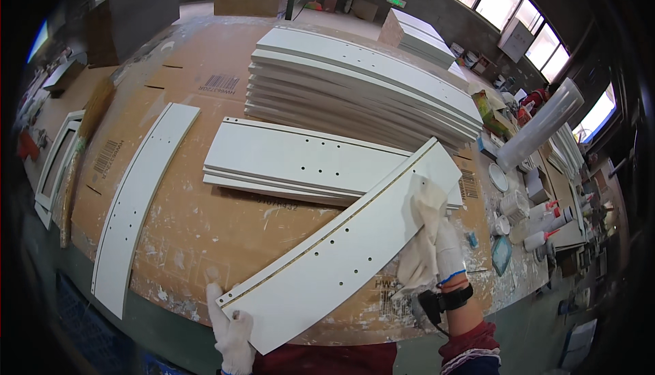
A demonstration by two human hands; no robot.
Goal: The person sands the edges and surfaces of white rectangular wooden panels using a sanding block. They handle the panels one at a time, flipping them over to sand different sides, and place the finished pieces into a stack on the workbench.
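Observation:
A long white board (341, 252) with drilled holes and a brown groove along one edge lies slantwise in front of me, its far end over a low stack of similar boards (286, 156). My left hand (235, 330), in a white glove, grips the board's near left corner. Toward its far right end, my right hand (443, 242), also gloved, holds a cream cloth (426, 204) against the face of the board. The fingers of that hand are mostly hidden by the cloth. A dark band with a small device circles my right wrist.
Behind is a tall stack of white boards (368, 68); a single board (140, 204) lies left on the cardboard-covered table (184, 238). A brush (85, 143) and white frames lie farther left. Bottles (539, 238), tubs and a clear roll (542, 126) crowd the right.

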